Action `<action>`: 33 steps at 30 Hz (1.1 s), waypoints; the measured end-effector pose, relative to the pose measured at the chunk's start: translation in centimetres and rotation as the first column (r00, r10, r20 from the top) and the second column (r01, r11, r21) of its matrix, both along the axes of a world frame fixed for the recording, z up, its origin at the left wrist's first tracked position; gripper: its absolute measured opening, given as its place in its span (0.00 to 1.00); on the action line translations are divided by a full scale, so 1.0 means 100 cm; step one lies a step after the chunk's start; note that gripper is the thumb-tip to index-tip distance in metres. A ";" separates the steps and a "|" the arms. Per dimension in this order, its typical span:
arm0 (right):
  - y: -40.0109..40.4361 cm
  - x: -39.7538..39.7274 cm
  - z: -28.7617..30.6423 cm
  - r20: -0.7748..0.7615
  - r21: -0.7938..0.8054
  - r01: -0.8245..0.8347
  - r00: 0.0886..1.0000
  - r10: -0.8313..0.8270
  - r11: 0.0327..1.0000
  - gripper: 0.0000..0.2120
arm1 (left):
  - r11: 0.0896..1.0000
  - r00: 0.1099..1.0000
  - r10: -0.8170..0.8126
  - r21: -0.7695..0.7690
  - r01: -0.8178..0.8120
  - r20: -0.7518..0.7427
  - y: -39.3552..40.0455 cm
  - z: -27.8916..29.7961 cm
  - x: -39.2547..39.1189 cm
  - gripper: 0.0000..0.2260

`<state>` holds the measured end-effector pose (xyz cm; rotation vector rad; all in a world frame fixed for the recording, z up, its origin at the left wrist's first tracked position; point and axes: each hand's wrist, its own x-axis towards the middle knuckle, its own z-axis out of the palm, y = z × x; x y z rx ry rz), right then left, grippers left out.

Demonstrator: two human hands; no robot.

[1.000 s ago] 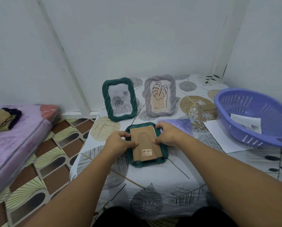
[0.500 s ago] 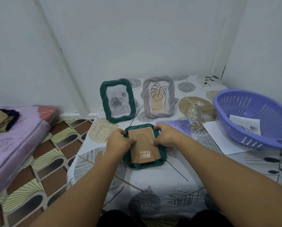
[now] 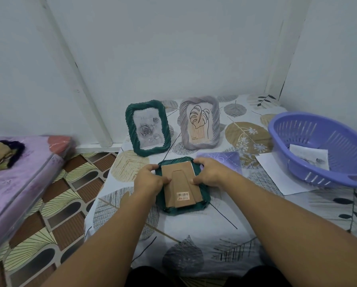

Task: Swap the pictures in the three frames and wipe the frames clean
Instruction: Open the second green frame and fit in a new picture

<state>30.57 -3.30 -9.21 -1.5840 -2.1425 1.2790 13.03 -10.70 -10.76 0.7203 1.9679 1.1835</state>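
A: Where is the frame being worked on?

B: The dark green rope-edged picture frame lying face down [image 3: 182,184] sits on the leaf-print cloth-covered table [image 3: 194,235], near the middle. Its brown cardboard backing board with fold-out stand and barcode sticker [image 3: 180,187] faces up.

A: And the hands?

B: The left hand [image 3: 149,181] clasps the frame's left edge, thumb lying on the backing board. The right hand [image 3: 209,175] clasps the right edge, its thumb also on the board. Both are narrowly closed on the frame, one per side, equally near.

A: Which way does it run?

B: Its long axis goes near to far, tipped slightly leftward at the far end. The backing looks a little askew in the frame, so I judge it is being slid or lifted out, along that axis, towards the near edge.

A: The other frames?

B: An upright dark green frame with a grey rose print [image 3: 147,127] stands far left; a pale grey twisted frame with a leaf line drawing [image 3: 199,122] stands just right of it. A loose purple picture [image 3: 221,162] lies just beyond the right hand, and a purple plastic basket [image 3: 322,129] with a paper inside sits far right.
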 end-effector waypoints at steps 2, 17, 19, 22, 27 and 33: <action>0.000 0.000 0.000 -0.005 -0.001 0.000 1.000 0.000 1.000 0.36 | 1.000 1.000 0.008 0.000 -0.008 0.022 0.000 -0.001 -0.001 0.26; -0.002 0.000 0.001 -0.010 -0.011 0.002 1.000 -0.002 1.000 0.38 | 0.999 0.998 0.045 0.014 -0.046 0.044 -0.001 -0.002 0.000 0.26; -0.002 0.000 0.001 -0.010 -0.014 0.004 1.000 -0.004 1.000 0.38 | 0.999 0.998 0.047 0.011 -0.047 0.048 -0.001 -0.002 0.000 0.26; -0.002 -0.001 0.001 -0.010 -0.022 0.004 1.000 -0.005 1.000 0.39 | 0.999 0.998 0.031 0.012 -0.032 0.051 0.000 -0.004 0.000 0.22; -0.002 0.000 0.002 -0.016 -0.022 0.000 1.000 -0.001 1.000 0.39 | 0.999 0.998 0.043 0.013 -0.043 0.048 0.000 -0.005 0.000 0.20; -0.001 0.001 0.001 -0.026 -0.024 -0.002 1.000 0.002 1.000 0.38 | 1.000 1.000 0.002 0.026 -0.003 0.027 -0.001 -0.006 0.000 0.25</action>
